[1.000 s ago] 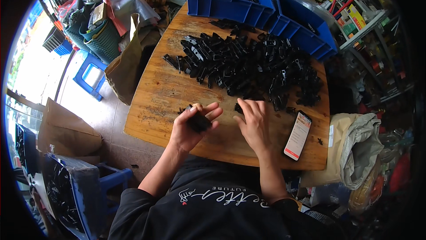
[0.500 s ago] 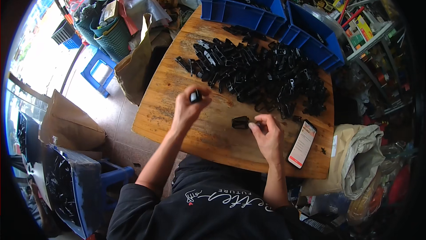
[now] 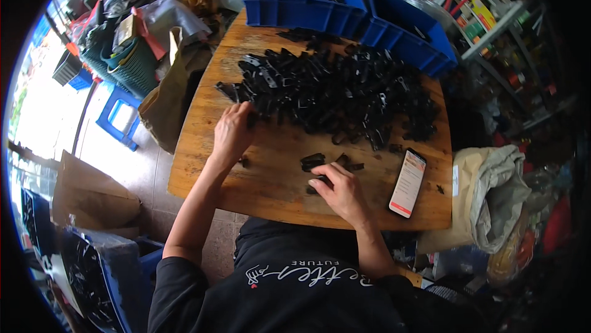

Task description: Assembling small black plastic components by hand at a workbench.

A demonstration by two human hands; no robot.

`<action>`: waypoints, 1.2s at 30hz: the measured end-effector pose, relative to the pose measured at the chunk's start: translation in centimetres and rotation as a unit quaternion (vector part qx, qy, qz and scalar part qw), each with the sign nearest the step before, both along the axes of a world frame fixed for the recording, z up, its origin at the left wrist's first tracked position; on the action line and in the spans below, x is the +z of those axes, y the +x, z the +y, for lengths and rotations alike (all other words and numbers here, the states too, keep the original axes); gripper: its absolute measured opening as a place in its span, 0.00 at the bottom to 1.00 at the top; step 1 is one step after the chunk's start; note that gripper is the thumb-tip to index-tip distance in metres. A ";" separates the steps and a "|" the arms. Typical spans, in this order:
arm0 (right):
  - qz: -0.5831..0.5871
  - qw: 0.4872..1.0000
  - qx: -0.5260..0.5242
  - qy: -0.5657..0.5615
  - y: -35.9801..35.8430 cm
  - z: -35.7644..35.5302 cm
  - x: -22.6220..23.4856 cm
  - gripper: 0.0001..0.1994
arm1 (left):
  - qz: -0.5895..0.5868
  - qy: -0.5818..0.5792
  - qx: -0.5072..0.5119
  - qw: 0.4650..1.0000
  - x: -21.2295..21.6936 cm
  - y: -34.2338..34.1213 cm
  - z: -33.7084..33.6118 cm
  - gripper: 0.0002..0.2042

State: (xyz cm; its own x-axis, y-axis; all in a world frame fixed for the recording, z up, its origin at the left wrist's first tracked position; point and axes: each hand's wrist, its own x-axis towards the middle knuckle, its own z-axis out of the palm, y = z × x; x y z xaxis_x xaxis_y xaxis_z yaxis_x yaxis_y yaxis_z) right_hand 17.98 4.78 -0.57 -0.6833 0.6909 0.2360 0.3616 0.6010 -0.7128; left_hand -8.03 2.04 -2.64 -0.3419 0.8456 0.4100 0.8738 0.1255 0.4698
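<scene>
A wide heap of black plastic clip-like pieces covers the far half of the wooden table. At its near left edge is my left hand, fingers curled in around a dark piece that they mostly hide. My right hand rests low over the near part of the table, thumb and fingers closed on a small black piece. Just beyond it lies a loose black piece, with another dark piece beside the fingers. One more small dark piece sits by my left wrist.
Two blue bins stand along the far edge, with black pieces inside. A lit phone lies to the right. Beyond the table's right edge is an open paper sack; a blue stool stands on the floor at left.
My left hand has come down from above the table to the heap's left edge. My right hand has shifted to the left and nearer. More loose pieces show beside it.
</scene>
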 end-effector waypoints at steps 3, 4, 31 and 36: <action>0.028 0.999 0.011 -0.022 -0.1 0.0 0.5 0.09 | 0.003 0.007 0.008 1.000 0.0 -0.1 -0.1 0.09; 0.039 0.999 -0.014 -0.013 0.2 0.4 0.6 0.09 | 0.003 0.008 0.005 1.000 -0.1 -0.3 -0.1 0.09; 0.136 0.989 -0.063 -0.017 1.0 2.2 2.7 0.07 | -0.804 0.082 -0.077 0.584 1.1 7.8 -4.4 0.14; 0.161 0.985 -0.053 0.035 0.3 2.0 3.6 0.06 | -0.775 0.082 -0.070 0.622 1.2 8.4 -4.5 0.16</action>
State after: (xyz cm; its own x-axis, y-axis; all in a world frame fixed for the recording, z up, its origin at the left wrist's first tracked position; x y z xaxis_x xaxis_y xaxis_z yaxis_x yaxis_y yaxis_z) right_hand 18.29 6.76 3.00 -0.4896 0.7294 0.4778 0.1875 0.6232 -0.7592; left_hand 0.34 -2.43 -1.42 -0.3610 0.9022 -0.2361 -0.6492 -0.0614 0.7582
